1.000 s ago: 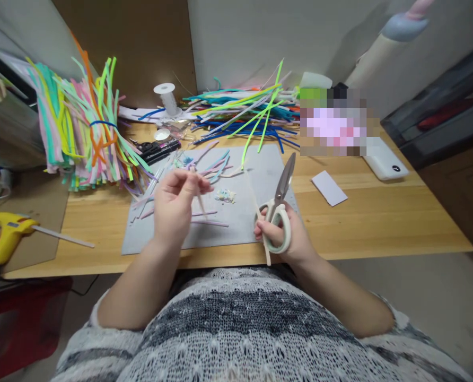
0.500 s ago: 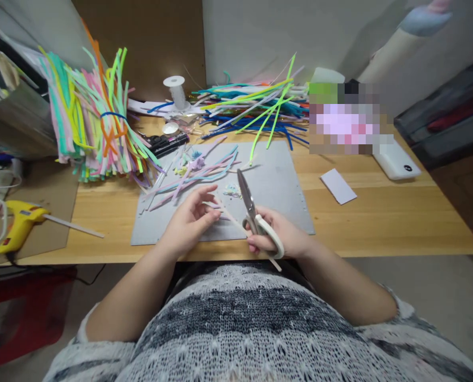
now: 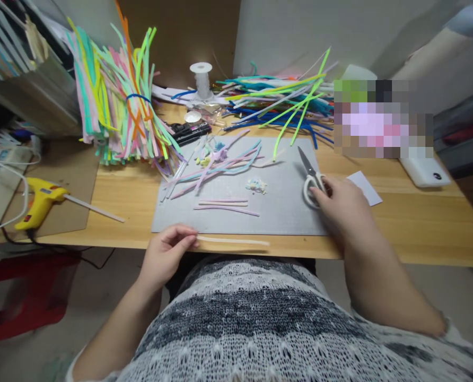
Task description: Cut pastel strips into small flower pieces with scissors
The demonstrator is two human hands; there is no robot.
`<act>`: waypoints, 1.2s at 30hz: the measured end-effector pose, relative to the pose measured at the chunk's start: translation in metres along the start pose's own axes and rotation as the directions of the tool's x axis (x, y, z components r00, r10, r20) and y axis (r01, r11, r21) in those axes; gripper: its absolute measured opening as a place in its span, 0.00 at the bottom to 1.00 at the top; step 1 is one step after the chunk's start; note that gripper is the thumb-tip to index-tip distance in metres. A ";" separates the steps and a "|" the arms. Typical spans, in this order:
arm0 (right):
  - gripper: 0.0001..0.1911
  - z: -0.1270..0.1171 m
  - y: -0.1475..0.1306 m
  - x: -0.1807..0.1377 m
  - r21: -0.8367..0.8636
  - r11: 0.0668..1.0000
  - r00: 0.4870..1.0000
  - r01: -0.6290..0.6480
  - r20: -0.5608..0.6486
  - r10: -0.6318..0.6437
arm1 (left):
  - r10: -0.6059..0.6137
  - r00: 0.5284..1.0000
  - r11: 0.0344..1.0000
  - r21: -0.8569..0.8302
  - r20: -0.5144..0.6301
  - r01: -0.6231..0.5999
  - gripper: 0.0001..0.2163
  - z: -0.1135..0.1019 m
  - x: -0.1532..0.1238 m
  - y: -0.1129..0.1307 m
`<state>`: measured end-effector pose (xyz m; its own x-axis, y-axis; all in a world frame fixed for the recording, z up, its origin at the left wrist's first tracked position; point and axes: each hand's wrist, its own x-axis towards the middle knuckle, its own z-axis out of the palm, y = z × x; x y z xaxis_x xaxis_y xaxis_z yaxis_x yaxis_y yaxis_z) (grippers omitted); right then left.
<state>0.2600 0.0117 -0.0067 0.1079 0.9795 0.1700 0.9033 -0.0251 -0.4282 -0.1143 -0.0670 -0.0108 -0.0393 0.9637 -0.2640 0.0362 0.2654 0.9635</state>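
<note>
My left hand (image 3: 165, 255) pinches one end of a cream pipe cleaner (image 3: 233, 241), which stretches rightward along the table's front edge. At the right side of the grey mat (image 3: 288, 217), my right hand (image 3: 346, 204) has its fingers closed on a white handle of the scissors (image 3: 310, 171). Their blades point away from me, slightly apart from the handles' loops. Between the hands lie several short pink and lilac pipe cleaners (image 3: 226, 208) in near-parallel rows. A small heap of pale clippings (image 3: 256, 185) is just beyond them.
A yellow glue gun (image 3: 41, 204) lies at left, its stick pointing right. Behind it stands a thick bundle of coloured pipe cleaners (image 3: 117, 106). More loose pipe cleaners (image 3: 276, 101) are piled at the back. A white card (image 3: 364, 187) and white power bank-like block (image 3: 425, 170) lie right.
My right hand has carried the scissors rightward and down to the mat's right side. My left hand has drawn the cream pipe cleaner toward the front edge. The view has shifted a little.
</note>
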 end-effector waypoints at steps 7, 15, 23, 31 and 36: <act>0.15 0.013 -0.078 -0.037 0.230 0.886 0.915 0.403 -0.090 -0.393 | 0.034 0.999 0.999 -0.037 -0.005 -0.034 0.05 -0.009 -0.002 -0.002; 0.13 0.063 -0.154 -0.074 0.478 0.769 0.668 0.424 0.408 -0.622 | 0.312 0.950 0.924 0.239 -0.024 -0.298 0.02 -0.021 -0.005 -0.011; 0.14 0.080 -0.173 -0.060 0.453 0.734 0.652 0.506 0.356 -0.669 | 0.732 0.682 0.489 0.697 0.000 -0.525 0.08 -0.047 -0.008 -0.041; 0.13 0.101 -0.187 -0.057 0.436 0.731 0.648 0.526 0.352 -0.676 | 0.878 0.447 0.350 0.866 -0.172 -0.356 0.09 -0.055 0.001 -0.080; 0.13 0.102 -0.192 -0.059 0.407 0.755 0.676 0.514 0.350 -0.649 | 0.854 0.473 0.349 0.913 -0.217 -0.212 0.11 -0.054 0.000 -0.090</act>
<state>0.0378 -0.0204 -0.0251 -0.6585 0.7481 0.0822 0.5686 0.5661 -0.5969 -0.1717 -0.0922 -0.0952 -0.2044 0.6759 0.7081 0.9324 -0.0858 0.3511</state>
